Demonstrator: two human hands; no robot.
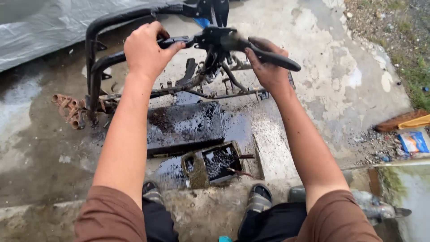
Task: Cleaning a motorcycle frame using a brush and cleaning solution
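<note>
Left hand (145,51) clamped on black metal frame (96,58), right hand (268,62) gripping its greasy handle (273,57), upper centre. Oily grip could slip, dropping frame onto oil tray (184,125).

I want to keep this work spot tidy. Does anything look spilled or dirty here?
Yes. Dark oily liquid has spread over the concrete around the black tray and the small open can. The right hand on the black metal frame is smeared dark too.

Tray (184,127) lies below frame (148,58), can (210,165) nearer.
</note>
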